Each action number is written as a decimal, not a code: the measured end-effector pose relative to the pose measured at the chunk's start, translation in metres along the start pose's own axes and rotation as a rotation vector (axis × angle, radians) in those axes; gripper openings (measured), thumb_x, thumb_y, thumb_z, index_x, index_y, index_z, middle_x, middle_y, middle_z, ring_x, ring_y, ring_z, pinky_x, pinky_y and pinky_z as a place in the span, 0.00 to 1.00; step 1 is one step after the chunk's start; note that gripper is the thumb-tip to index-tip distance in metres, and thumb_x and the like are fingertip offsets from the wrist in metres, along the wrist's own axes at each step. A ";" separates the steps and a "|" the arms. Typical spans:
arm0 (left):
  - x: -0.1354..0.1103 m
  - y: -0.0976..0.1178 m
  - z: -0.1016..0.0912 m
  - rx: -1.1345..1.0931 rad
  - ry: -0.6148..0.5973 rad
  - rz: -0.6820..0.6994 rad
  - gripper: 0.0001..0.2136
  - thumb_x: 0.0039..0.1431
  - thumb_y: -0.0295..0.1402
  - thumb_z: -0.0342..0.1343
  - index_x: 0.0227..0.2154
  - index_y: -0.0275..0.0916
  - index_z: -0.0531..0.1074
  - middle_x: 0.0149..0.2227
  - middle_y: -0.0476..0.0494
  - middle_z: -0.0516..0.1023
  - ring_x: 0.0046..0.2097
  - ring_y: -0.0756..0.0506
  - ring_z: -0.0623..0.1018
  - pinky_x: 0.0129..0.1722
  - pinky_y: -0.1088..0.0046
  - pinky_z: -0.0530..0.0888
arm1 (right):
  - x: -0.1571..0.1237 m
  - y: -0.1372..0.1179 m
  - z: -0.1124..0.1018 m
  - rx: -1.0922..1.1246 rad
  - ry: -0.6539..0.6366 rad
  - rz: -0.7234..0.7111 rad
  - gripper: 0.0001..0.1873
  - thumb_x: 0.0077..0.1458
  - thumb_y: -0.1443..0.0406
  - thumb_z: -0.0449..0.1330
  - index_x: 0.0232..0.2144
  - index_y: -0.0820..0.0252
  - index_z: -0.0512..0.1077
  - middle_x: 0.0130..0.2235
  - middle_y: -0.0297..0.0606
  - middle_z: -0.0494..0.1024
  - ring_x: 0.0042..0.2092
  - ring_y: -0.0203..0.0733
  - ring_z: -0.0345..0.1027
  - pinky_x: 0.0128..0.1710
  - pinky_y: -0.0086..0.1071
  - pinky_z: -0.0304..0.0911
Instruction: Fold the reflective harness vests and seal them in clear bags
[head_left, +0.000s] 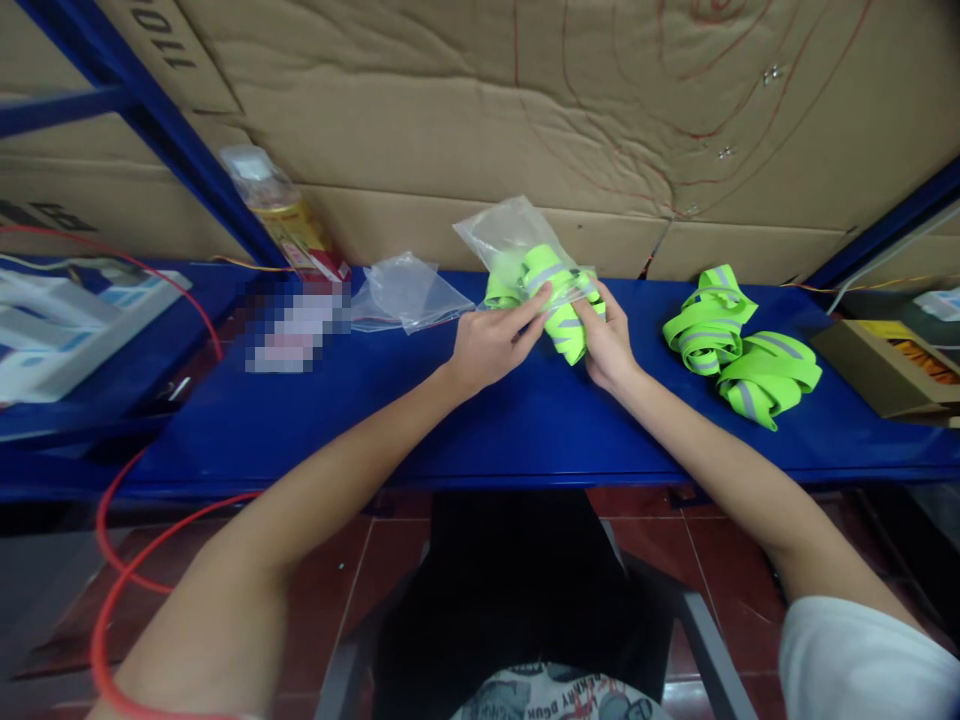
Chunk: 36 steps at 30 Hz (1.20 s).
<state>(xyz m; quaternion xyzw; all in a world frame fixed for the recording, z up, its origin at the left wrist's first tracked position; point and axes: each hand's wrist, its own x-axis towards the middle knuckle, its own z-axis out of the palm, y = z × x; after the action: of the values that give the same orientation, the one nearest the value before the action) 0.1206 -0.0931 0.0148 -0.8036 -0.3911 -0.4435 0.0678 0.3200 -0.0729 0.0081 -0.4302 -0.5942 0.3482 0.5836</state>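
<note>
Above the blue table, both hands are at a neon-yellow reflective strap (564, 335) that sits partly inside a clear plastic bag (506, 228). My left hand (491, 345) is closed on the bag's edge, its fingers pinched against the strap. From the right, my right hand (609, 340) grips the bunched strap, the thumb lying over it. More of the strap shows through the plastic, while its lower end sticks out of the bag. Some fingertips are hidden behind the bundle.
Two more bundled reflective straps (709, 325) lie to the right, near an open cardboard box (885, 370). Other clear bags (409, 290) rest left of my hands, beside a bottle (281, 210). Cardboard (420, 130) walls the back of the blue table (360, 420). A red hose (112, 560) loops at left.
</note>
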 end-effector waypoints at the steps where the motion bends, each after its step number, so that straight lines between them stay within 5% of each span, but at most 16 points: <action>1: -0.001 0.001 0.000 0.019 -0.024 0.019 0.22 0.79 0.44 0.49 0.65 0.44 0.78 0.33 0.45 0.88 0.31 0.47 0.84 0.36 0.70 0.78 | 0.000 0.001 0.001 0.026 -0.002 0.023 0.45 0.58 0.31 0.60 0.66 0.48 0.70 0.65 0.46 0.78 0.61 0.56 0.79 0.56 0.49 0.79; 5: -0.005 0.010 0.003 0.048 -0.069 0.052 0.28 0.75 0.49 0.55 0.71 0.42 0.72 0.38 0.43 0.89 0.37 0.44 0.87 0.40 0.68 0.80 | -0.004 -0.004 0.003 0.037 -0.007 0.051 0.43 0.60 0.31 0.59 0.66 0.48 0.69 0.62 0.46 0.80 0.57 0.54 0.81 0.55 0.48 0.80; 9: -0.008 0.017 0.004 0.064 -0.038 0.012 0.45 0.57 0.63 0.68 0.71 0.41 0.71 0.37 0.42 0.89 0.34 0.42 0.86 0.38 0.67 0.80 | -0.008 -0.013 0.005 0.062 -0.026 0.110 0.41 0.60 0.35 0.62 0.64 0.51 0.67 0.62 0.48 0.80 0.58 0.55 0.79 0.55 0.46 0.79; 18: -0.007 -0.006 0.007 -0.081 0.033 -0.028 0.33 0.65 0.55 0.67 0.68 0.48 0.76 0.28 0.51 0.85 0.28 0.48 0.81 0.36 0.72 0.78 | -0.007 -0.024 -0.001 0.412 -0.215 0.265 0.31 0.62 0.44 0.58 0.63 0.46 0.70 0.59 0.39 0.82 0.57 0.57 0.79 0.47 0.50 0.82; 27: -0.003 -0.015 0.003 -0.187 0.072 0.098 0.21 0.75 0.45 0.59 0.66 0.47 0.78 0.29 0.51 0.85 0.26 0.52 0.78 0.31 0.77 0.76 | -0.006 -0.025 -0.007 0.349 -0.146 0.254 0.36 0.46 0.45 0.80 0.52 0.49 0.76 0.51 0.38 0.85 0.45 0.50 0.83 0.39 0.44 0.86; 31: -0.006 -0.012 0.003 -0.138 0.117 0.173 0.26 0.69 0.51 0.65 0.64 0.45 0.80 0.30 0.49 0.86 0.28 0.51 0.81 0.34 0.75 0.78 | -0.005 -0.022 -0.009 0.289 -0.065 0.248 0.35 0.41 0.46 0.83 0.44 0.51 0.73 0.44 0.34 0.85 0.38 0.45 0.82 0.33 0.40 0.84; 34: -0.007 -0.007 0.006 -0.188 0.147 0.103 0.33 0.60 0.56 0.72 0.63 0.45 0.81 0.31 0.50 0.86 0.28 0.51 0.81 0.34 0.75 0.78 | -0.007 -0.021 -0.007 0.244 -0.030 0.198 0.36 0.41 0.45 0.83 0.43 0.50 0.69 0.38 0.30 0.83 0.33 0.42 0.80 0.28 0.36 0.82; 36: -0.006 -0.005 0.008 -0.253 0.164 0.028 0.29 0.60 0.53 0.73 0.60 0.45 0.82 0.29 0.52 0.85 0.25 0.52 0.80 0.32 0.77 0.78 | -0.008 -0.021 -0.006 0.215 -0.038 0.170 0.37 0.43 0.44 0.82 0.46 0.47 0.68 0.35 0.29 0.81 0.29 0.41 0.79 0.24 0.35 0.80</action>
<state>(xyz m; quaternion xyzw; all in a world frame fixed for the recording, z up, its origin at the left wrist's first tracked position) 0.1211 -0.0894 0.0044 -0.7722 -0.3140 -0.5523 0.0037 0.3230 -0.0886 0.0250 -0.4072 -0.5257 0.4661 0.5835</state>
